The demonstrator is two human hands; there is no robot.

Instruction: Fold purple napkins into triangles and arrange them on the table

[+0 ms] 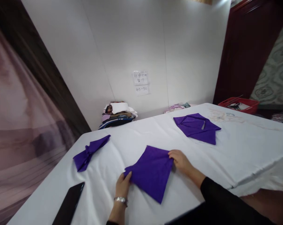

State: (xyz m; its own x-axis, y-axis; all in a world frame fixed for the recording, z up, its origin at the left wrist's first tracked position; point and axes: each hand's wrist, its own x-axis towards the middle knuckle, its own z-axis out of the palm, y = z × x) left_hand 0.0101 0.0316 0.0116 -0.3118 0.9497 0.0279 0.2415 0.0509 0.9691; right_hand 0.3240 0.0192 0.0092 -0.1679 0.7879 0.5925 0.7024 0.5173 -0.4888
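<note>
A folded purple cloth napkin (151, 172) lies in front of me on the white-covered table, one corner pointing toward me. My left hand (123, 185), with a silver band at the wrist, pinches its left corner. At the upper right corner, my right hand (179, 160) grips the same napkin between thumb and fingers. Further left rests a purple cloth bow (90, 152), gathered at its middle. Back right, more folded purple cloth (195, 126) lies flat, with a small grey metallic-looking piece (203, 125) on it.
The white tablecloth (132, 134) has soft wrinkles. A black flat device (70, 203) lies at the near left. Behind the table stands a pile of folded clothes (119, 114); a red basket (241, 104) is at the far right. A handwritten paper sign (141, 82) hangs on the wall.
</note>
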